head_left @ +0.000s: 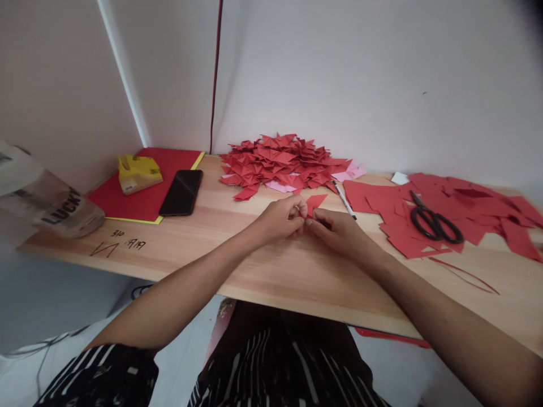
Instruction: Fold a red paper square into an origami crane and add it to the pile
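Note:
A small folded piece of red paper [316,202] shows between my two hands, just above the middle of the table. My left hand [285,216] pinches its near left side with curled thumb and fingers. On the other side, my right hand [333,227] grips it between thumb and forefinger. Its lower part is hidden by my fingers. Behind my hands rises a heap of folded red paper pieces [280,161], with some pink ones at its base. A white pen [345,200] lies just beyond my right hand.
On the right, black-handled scissors [436,220] rest on loose red paper sheets [470,198], near thin red strips [464,274]. At left are a phone [181,192], a yellow packet [139,172] on red sheets [108,198], and a clear plastic container [70,212]. A wall stands behind the table.

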Action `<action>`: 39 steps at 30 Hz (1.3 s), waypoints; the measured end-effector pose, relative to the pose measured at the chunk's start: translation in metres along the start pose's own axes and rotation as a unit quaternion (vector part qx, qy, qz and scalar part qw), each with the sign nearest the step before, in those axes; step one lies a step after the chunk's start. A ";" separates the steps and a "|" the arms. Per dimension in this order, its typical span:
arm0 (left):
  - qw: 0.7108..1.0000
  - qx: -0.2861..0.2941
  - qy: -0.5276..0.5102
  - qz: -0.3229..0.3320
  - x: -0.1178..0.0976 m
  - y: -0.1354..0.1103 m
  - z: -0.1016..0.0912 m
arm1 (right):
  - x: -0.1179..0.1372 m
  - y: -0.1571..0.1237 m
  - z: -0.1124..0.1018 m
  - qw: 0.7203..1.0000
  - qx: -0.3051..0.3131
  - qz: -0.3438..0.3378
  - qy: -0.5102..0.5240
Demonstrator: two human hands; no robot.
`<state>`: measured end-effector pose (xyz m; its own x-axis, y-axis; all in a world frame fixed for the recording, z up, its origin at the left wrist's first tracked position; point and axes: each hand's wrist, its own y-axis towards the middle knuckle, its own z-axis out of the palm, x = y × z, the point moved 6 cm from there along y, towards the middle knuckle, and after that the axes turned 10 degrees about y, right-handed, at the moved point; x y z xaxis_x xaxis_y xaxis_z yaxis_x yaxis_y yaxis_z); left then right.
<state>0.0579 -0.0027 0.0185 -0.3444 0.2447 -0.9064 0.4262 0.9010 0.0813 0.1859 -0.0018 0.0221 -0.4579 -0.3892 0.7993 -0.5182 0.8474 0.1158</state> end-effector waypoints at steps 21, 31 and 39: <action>1.000 0.001 0.011 0.003 0.000 0.000 0.000 | 0.000 0.000 0.000 0.999 -0.015 -0.039 -0.023; 1.000 0.001 0.010 -0.002 0.000 0.000 0.000 | -0.001 0.000 0.000 0.999 -0.017 -0.036 -0.022; 1.000 0.000 0.010 0.001 0.000 0.000 0.000 | -0.001 0.000 0.000 0.999 -0.013 -0.031 -0.023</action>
<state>0.0581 -0.0033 0.0188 -0.3606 0.2536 -0.8976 0.4275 0.9002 0.0826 0.1864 -0.0015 0.0217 -0.4580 -0.4568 0.7626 -0.5277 0.8301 0.1803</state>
